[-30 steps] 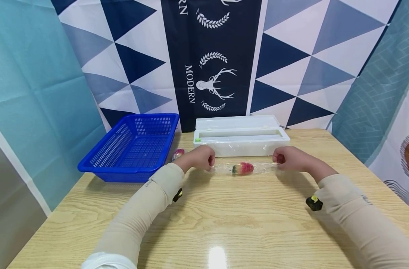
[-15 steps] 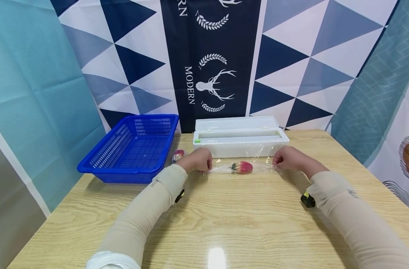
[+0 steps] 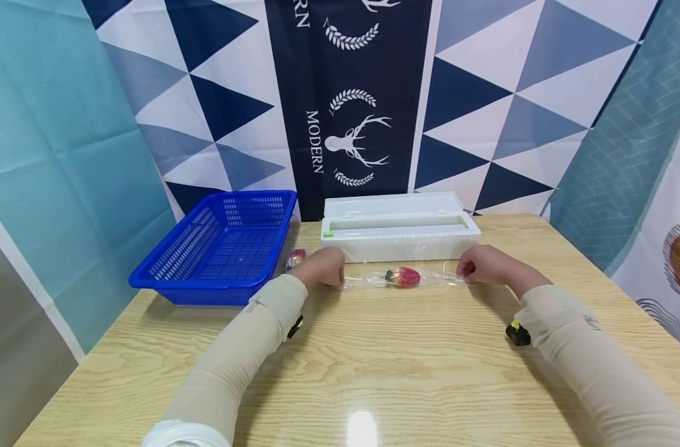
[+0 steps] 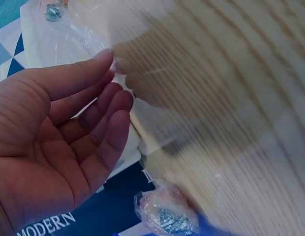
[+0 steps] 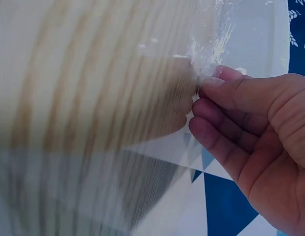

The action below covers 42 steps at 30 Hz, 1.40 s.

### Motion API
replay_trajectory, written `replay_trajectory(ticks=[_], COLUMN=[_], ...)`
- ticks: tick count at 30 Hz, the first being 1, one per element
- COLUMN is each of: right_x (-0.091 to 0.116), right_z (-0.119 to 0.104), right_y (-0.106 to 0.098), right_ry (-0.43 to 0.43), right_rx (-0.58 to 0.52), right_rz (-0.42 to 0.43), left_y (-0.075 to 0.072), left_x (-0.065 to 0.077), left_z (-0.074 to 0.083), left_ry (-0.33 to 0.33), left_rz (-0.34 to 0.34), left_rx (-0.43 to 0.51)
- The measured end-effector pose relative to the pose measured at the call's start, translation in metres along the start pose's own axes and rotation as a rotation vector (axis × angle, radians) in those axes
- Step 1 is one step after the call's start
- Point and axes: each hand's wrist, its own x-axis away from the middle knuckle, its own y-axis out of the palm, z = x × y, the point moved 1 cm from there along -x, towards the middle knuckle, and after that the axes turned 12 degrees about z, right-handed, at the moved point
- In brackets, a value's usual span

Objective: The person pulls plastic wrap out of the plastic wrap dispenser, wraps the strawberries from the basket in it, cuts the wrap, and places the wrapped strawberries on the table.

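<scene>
A red strawberry-shaped fruit [image 3: 404, 277] with green leaves lies wrapped in a narrow, twisted strip of clear cling film [image 3: 435, 278] on the table. My left hand [image 3: 324, 267] pinches the film's left end between thumb and forefinger, as the left wrist view shows. At the other end, my right hand [image 3: 483, 264] pinches the film with thumb and fingertips. The film runs between both hands in front of a white cling film dispenser [image 3: 401, 250], whose lid is raised. Beside my left hand sits another film-wrapped fruit [image 4: 169, 211], partly hidden by that hand in the head view.
A blue plastic basket [image 3: 189, 282] stands at the back left. On the dispenser's left end is a small green slider [image 3: 328, 234]. Patterned cloth [image 3: 351, 112] hangs behind the wooden table [image 3: 373, 354].
The film around the fruit has drawn narrower. My left hand has shifted slightly left and my right hand slightly toward the dispenser. The loose film that stood up near my right hand has flattened.
</scene>
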Motion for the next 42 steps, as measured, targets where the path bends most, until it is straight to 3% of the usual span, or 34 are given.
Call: replay_trajectory(ticks=[4, 8, 14, 18, 20, 22, 25, 32, 42], right_x=[0.002, 0.004, 0.001, -0.004, -0.007, -0.011, -0.021, -0.054, -0.115], right_z=[0.001, -0.001, -0.009, -0.021, -0.028, -0.036, -0.049, -0.088, -0.154], right_y=[-0.002, -0.005, -0.008, -0.009, -0.009, -0.008, -0.004, 0.011, 0.029], right_ry=[0.011, 0.005, -0.044, -0.063, -0.067, -0.070, -0.095, -0.139, -0.258], right_rx=[0.044, 0.078, 0.072, 0.046, 0.032, 0.022, -0.002, -0.092, -0.124], right_rz=[-0.012, 0.008, 0.049, 0.077, 0.088, 0.099, 0.124, 0.189, 0.350], left_y=[-0.005, -0.011, -0.025, -0.036, -0.037, -0.034, -0.022, 0.005, 0.008], left_x=[0.005, 0.008, 0.014, 0.017, 0.017, 0.014, 0.007, -0.011, -0.017], left_z=[-0.004, -0.010, -0.019, -0.023, -0.026, -0.029, -0.036, -0.044, -0.041], left_ry=[-0.021, -0.080, -0.221, -0.386, -0.457, -0.497, -0.496, -0.438, -0.459], left_rz=[-0.013, 0.046, 0.254, 0.441, 0.524, 0.560, 0.559, 0.596, 0.605], left_rx=[0.001, 0.033, 0.214, 0.380, 0.434, 0.482, 0.517, 0.695, 0.542])
